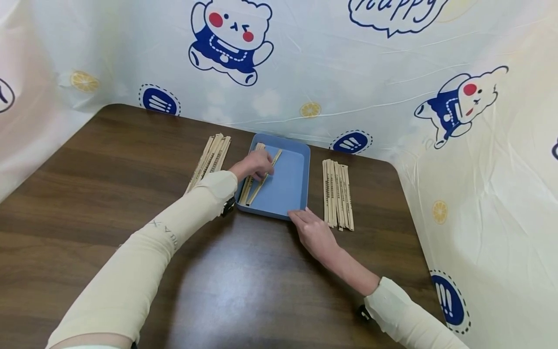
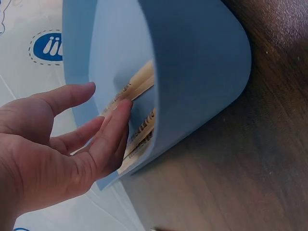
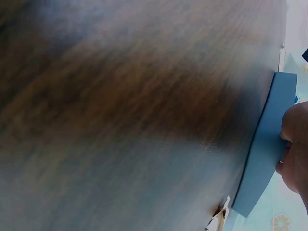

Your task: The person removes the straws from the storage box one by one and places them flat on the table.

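A blue tray (image 1: 287,179) lies on the table with several slim paper-wrapped sticks along its left side. My left hand (image 1: 259,164) reaches into it over a slanted paper-wrapped stick (image 1: 256,191). From the left wrist, the thumb stands apart from the extended fingers (image 2: 113,127), whose tips overlap the printed wrappers (image 2: 142,79). At the tray's near right corner, my right hand (image 1: 316,231) grips the rim. Its curled fingers (image 3: 288,166) show against the tray's outer wall (image 3: 267,139) in the right wrist view.
One bundle of paper-wrapped sticks (image 1: 211,157) lies left of the tray, partly behind the left sleeve (image 1: 183,223). Another bundle (image 1: 337,194) lies to the right. A printed cloth (image 1: 283,63) hangs behind the brown wooden table (image 1: 109,179).
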A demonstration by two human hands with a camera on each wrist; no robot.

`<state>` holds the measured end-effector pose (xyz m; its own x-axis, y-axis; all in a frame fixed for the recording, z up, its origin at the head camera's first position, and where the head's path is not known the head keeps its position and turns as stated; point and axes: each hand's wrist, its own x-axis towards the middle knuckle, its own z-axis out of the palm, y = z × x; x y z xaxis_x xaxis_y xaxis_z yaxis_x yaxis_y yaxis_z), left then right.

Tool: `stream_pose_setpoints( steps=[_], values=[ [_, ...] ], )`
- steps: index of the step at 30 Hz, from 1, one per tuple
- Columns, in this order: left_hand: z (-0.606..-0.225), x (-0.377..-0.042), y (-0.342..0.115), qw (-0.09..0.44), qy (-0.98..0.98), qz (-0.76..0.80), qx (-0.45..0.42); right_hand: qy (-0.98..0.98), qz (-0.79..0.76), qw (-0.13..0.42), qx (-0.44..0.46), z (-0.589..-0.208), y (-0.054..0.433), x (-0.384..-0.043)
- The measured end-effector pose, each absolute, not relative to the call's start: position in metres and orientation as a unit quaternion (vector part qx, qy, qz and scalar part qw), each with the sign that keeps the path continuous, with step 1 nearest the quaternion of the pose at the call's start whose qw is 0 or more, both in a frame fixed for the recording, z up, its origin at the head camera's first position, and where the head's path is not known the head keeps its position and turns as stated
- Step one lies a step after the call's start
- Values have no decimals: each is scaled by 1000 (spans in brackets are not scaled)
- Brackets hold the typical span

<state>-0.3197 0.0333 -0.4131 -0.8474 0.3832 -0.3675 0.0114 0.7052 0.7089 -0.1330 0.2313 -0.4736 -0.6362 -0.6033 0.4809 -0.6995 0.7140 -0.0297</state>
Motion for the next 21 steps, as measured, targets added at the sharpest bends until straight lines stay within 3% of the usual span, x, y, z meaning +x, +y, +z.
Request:
stream_pose_setpoints(
  steps=[21],
  values=[
    [-422,-321,45,216,921,292,142,-900,105,224,359,-474,231,-132]
  ],
)
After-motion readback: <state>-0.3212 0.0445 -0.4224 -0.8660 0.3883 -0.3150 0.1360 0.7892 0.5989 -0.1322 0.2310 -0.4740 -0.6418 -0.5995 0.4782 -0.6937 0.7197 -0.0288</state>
